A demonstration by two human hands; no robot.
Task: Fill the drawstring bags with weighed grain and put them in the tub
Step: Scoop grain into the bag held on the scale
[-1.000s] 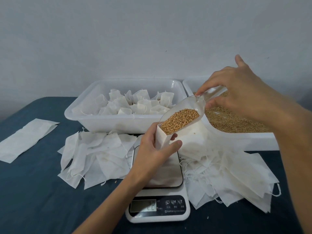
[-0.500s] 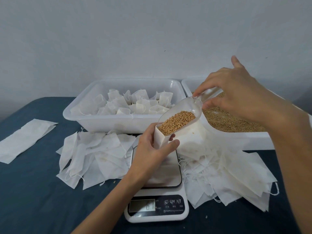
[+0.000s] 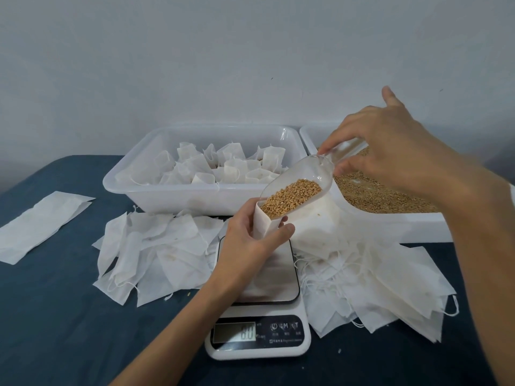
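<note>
Our left hand (image 3: 248,240) grips a small white fabric bag (image 3: 263,224) over the white digital scale (image 3: 262,335). Our right hand (image 3: 390,151) pinches a clear plastic scoop (image 3: 306,176), tilting golden grain (image 3: 289,197) into the bag's mouth.

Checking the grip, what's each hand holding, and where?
Left hand grips the bag by its sides below the mouth; right hand pinches the scoop by its handle.

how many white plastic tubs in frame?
2. One tub sits behind the scale, left of centre, holding filled bags. The other tub sits at the right, holding loose grain, partly hidden by the right hand.
</note>
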